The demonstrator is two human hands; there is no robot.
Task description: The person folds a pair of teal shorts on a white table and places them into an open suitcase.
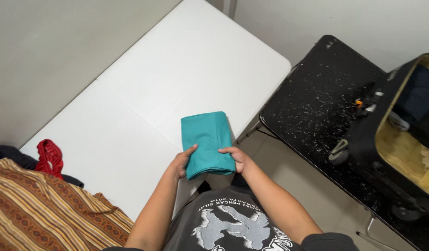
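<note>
Both the left hand [181, 165] and right hand [238, 159] grasp the folded teal cloth [206, 143] at the white surface's [131, 116] edge; a loosened grip could let the folds slump open.

The folded cloth [207, 144] is a plain, even teal. Under it the worktop [177, 83] is white and unmarked. At the near left corner a fabric [42, 214] runs in brown and tan stripes with fine dark patterned bands, and beside it lies a bright red piece [49, 157] on something dark navy. The person's shirt [228, 223] is charcoal grey with a white printed figure. The side table [316, 102] is glossy black, flecked with white specks.
</note>
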